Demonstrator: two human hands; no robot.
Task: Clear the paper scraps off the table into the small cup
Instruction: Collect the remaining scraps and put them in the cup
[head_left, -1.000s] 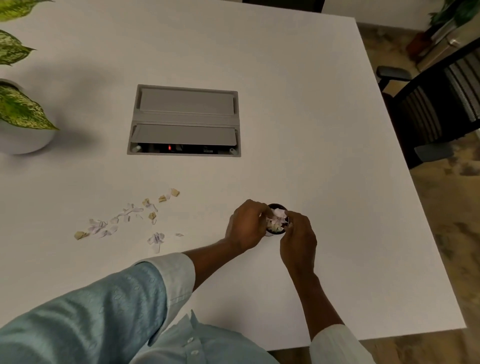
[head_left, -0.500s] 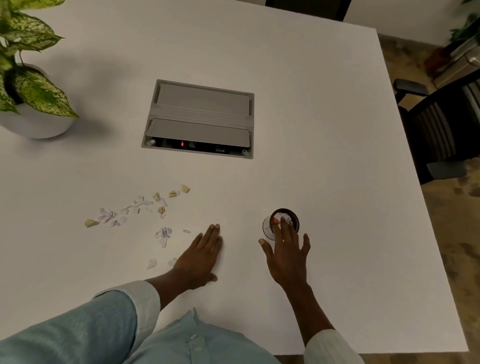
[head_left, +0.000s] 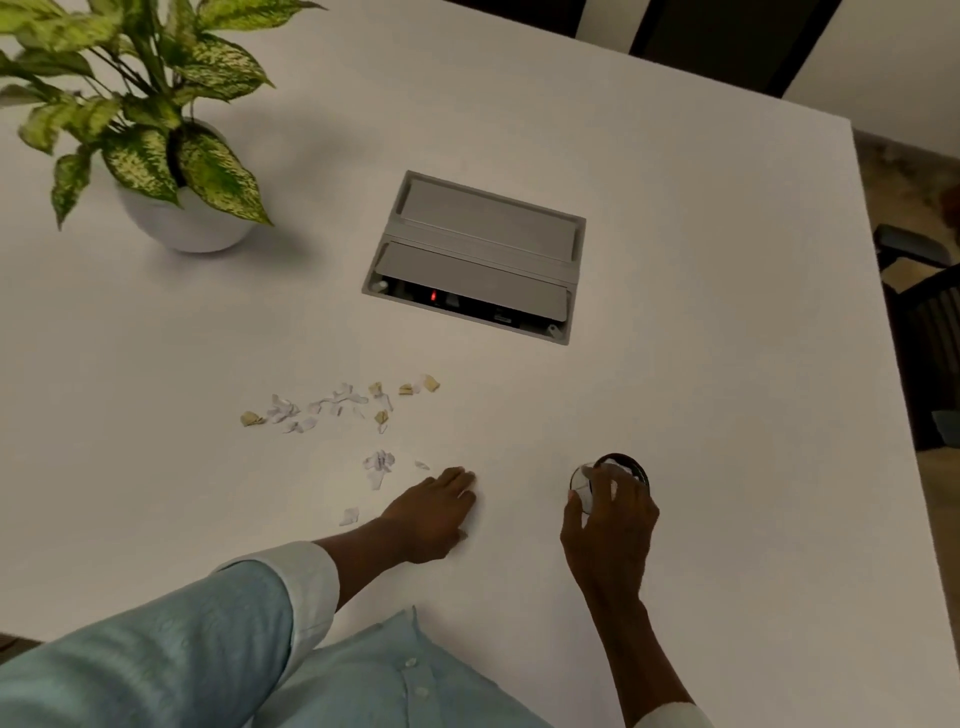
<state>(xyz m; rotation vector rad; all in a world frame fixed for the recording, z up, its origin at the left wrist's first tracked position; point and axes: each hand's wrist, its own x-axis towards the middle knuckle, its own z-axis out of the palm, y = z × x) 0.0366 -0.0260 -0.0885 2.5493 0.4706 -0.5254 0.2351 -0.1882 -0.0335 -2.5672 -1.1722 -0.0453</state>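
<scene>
2 hands moved: right hand (head_left: 610, 525) now grips cup (head_left: 615, 475); left hand (head_left: 431, 514) flat, open.

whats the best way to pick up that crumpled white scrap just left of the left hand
Pinch the crumpled white scrap at its raised, bunched middle from straight above, thumb and forefinger. It lies loose on the flat table, so no edge is likely to lift from the side. The left hand is nearest; the right hand is at the cup.
</scene>
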